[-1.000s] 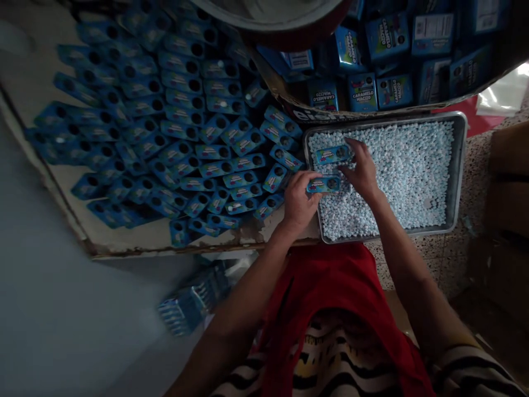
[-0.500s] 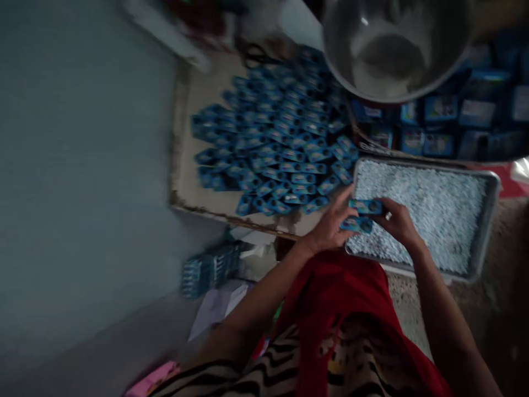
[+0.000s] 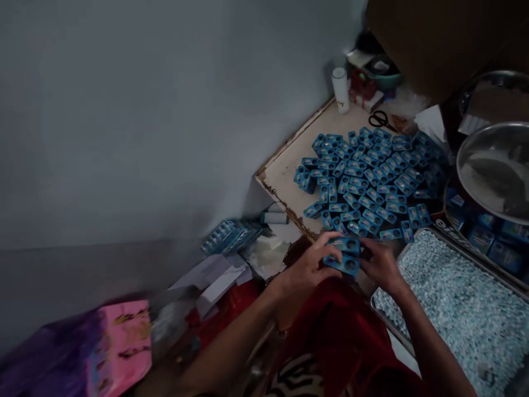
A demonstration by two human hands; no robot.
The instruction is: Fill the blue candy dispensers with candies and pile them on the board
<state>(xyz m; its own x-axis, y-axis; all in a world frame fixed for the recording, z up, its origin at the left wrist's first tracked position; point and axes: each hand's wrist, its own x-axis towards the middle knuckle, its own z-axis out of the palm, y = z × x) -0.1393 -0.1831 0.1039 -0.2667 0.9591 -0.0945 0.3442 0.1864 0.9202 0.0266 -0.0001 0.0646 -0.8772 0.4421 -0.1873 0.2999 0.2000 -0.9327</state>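
Observation:
Two small blue cardboard boxes, an upper one (image 3: 346,244) and a lower one (image 3: 342,264), sit side by side in my left hand (image 3: 308,269), its fingers wrapped round their left ends. Each has a dark round spot at its right end. My right hand (image 3: 382,266) is closed against the right end of the boxes, its fingertips partly hidden in shadow. Just beyond the hands, many more such blue boxes (image 3: 363,187) lie crowded on a pale tabletop (image 3: 285,171). To the right is a metal tray (image 3: 390,329) full of pale blue-white bits (image 3: 458,298).
A metal bowl (image 3: 496,165) stands at the right over a carton of blue packs (image 3: 504,256). Black scissors (image 3: 378,118) and a white cylinder (image 3: 340,91) are at the back. Stacked blue packs (image 3: 231,237), papers (image 3: 219,284) and a pink package (image 3: 128,342) lie at lower left.
The view has swung left, so the table and tray sit further right. Both hands, with the two boxes, have moved from over the tray's left end to beside it, near the table edge.

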